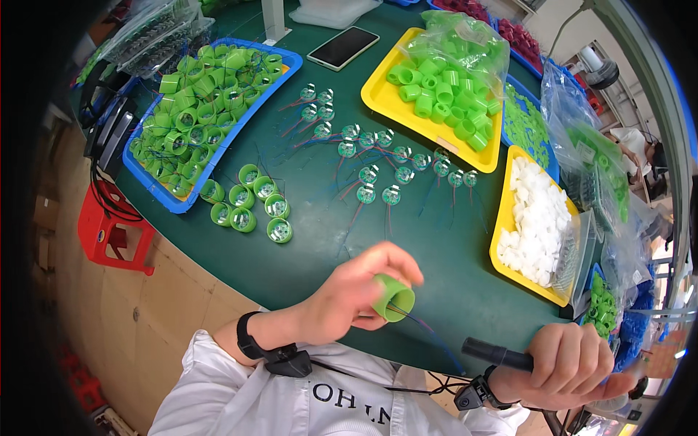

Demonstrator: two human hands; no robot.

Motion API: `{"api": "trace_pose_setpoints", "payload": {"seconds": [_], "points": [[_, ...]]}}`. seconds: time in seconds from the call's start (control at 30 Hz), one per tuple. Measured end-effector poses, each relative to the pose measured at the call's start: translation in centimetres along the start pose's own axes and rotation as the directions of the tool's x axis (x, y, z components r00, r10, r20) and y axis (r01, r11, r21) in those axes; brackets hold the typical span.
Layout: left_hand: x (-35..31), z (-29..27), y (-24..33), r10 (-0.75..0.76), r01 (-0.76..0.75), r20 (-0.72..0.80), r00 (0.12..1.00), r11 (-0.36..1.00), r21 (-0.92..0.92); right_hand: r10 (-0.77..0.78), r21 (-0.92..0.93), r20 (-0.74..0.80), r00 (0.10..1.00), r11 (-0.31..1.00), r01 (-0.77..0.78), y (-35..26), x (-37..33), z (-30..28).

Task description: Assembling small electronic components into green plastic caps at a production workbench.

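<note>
Dark green table (313, 258), edges bowed, bearing loose round circuit boards (366, 194) mid-surface; blue tray (292, 61) left, yellow tray (407, 122) of green cups farther off. Left hand (347, 294), blurred, over the near edge: fingers pinching one green cup (392, 289), wires trailing from its mouth. Right hand (566, 365), lower right: fingers curled round a black rod (496, 354). Red stool (91, 229) on tan floor (189, 294), left; clear bags (567, 102) crowd the right.

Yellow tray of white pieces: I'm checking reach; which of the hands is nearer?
Right. The right hand, gripping a black rod, is just below the yellow tray in the picture; the left hand, holding a green ring, is farther, to its lower left.
</note>
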State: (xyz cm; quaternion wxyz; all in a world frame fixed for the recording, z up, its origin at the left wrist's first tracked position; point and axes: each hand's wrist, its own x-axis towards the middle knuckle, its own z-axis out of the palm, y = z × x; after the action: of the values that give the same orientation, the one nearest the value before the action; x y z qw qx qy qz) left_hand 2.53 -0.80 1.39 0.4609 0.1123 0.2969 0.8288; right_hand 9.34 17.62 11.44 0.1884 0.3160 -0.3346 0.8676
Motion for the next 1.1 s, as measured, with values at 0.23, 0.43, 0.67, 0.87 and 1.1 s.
{"api": "trace_pose_setpoints", "payload": {"seconds": [0.23, 0.43, 0.67, 0.87, 1.1], "points": [[-0.8, -0.4, 0.3, 0.696, -0.223, 0.317, 0.644, -0.225, 0.949, 0.069, -0.265, -0.191, 0.979, 0.957, -0.119, -0.3, -1.7, -2.3], [-1.7, -0.5, 1.0, 0.679, -0.205, 0.158, 0.717, -0.01, 0.979, 0.112, -0.42, -0.188, 0.976, 0.889, -0.183, -0.7, -0.3, -4.1], [-6.4, -5.7, 0.4, 0.705, -0.062, 0.106, 0.701, -0.088, 0.994, 0.04, -0.926, -0.266, 0.963, -0.289, -0.244, 1.4, 5.2, -15.7], [-7.5, -7.1, -1.0, 0.835, 0.372, 0.107, 0.54, -0.351, 0.86, 0.276, -0.7, -0.328, 0.903, -0.713, -0.037, 5.9, 6.7, -23.1], [-5.0, -7.3, 1.5, 0.839, 0.539, 0.118, 0.531, -0.442, 0.717, 0.36, -0.618, -0.325, 0.874, -0.781, 0.092, 7.7, 7.4, -24.6]]}}
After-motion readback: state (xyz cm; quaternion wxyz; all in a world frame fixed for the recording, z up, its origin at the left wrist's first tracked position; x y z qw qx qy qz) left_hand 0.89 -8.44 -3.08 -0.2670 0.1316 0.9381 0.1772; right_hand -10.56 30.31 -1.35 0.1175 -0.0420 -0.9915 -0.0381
